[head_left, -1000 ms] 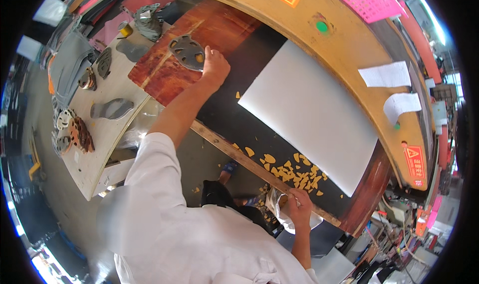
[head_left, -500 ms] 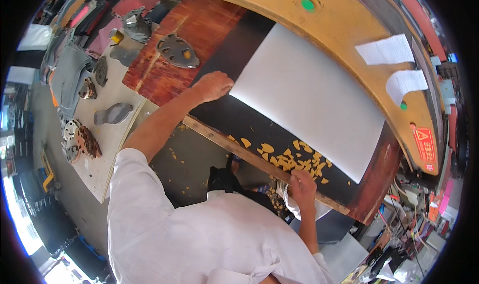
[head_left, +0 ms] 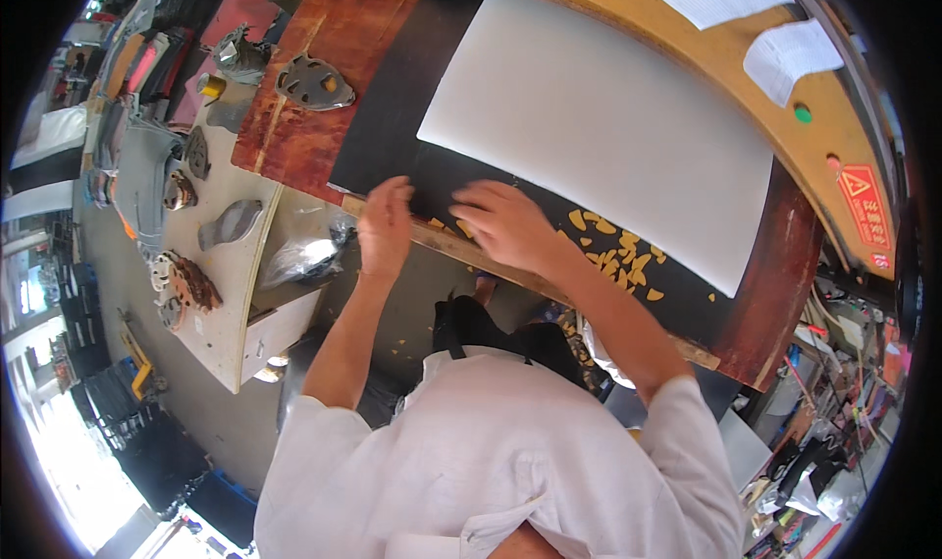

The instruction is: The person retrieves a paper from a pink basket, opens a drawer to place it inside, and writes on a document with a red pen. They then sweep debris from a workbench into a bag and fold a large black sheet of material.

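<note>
My left hand (head_left: 386,227) is at the left end of the wooden strip (head_left: 535,279) along the table's near edge, fingers pointing up and away, nothing visible in them. Over the black mat (head_left: 397,132), my right hand (head_left: 502,220) reaches leftward with its fingers stretched and spread, also holding nothing visible. Several small yellow scraps (head_left: 628,257) lie on the mat to the right of that hand, and a few show beside its fingers. Beyond both hands, a large white sheet (head_left: 599,117) lies flat on the mat, touched by neither.
An orange-yellow machine beam (head_left: 628,21) arches over the far side, carrying paper slips. On the reddish board (head_left: 294,142) sits a grey die-like piece with holes (head_left: 314,82). A side table (head_left: 221,265) holds similar pieces. Below it is a clear plastic bag (head_left: 306,250).
My left hand has left the sheet's corner and come nearer to me. My right hand has moved from the wooden strip's right part leftward over the mat. The view has shifted.
</note>
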Demonstrator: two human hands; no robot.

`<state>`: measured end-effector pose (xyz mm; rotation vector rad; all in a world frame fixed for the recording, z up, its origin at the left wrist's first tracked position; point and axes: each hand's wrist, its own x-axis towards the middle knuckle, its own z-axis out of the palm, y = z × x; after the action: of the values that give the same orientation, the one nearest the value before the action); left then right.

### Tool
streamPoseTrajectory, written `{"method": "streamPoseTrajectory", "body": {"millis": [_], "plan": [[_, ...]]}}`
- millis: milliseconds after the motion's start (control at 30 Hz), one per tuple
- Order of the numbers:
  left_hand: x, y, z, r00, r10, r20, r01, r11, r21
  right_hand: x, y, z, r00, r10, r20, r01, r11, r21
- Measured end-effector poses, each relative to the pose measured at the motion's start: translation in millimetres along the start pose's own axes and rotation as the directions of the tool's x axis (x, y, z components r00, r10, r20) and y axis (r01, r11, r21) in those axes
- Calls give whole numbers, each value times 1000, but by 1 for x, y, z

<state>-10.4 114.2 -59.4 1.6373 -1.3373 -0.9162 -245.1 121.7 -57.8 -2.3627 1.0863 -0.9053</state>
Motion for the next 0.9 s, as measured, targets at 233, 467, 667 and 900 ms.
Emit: {"method": "streamPoseTrajectory", "body": {"millis": [233,467,667,900], "plan": [[-34,-51,6,900,435,-29,-349,758,551,-8,25,30,893,-247,376,306,946,-107],[-48,-46,53,922,387,-20,-237,603,762,-155,28,-80,921,-105,374,213,942,-260],[-114,-7,136,864,476,167,-441,553,707,-251,15,-156,913,146,380,-12,943,-333],[-122,22,187,829,554,82,-553,789,268,-158,22,-108,997,-16,78,33,975,-218]]}}
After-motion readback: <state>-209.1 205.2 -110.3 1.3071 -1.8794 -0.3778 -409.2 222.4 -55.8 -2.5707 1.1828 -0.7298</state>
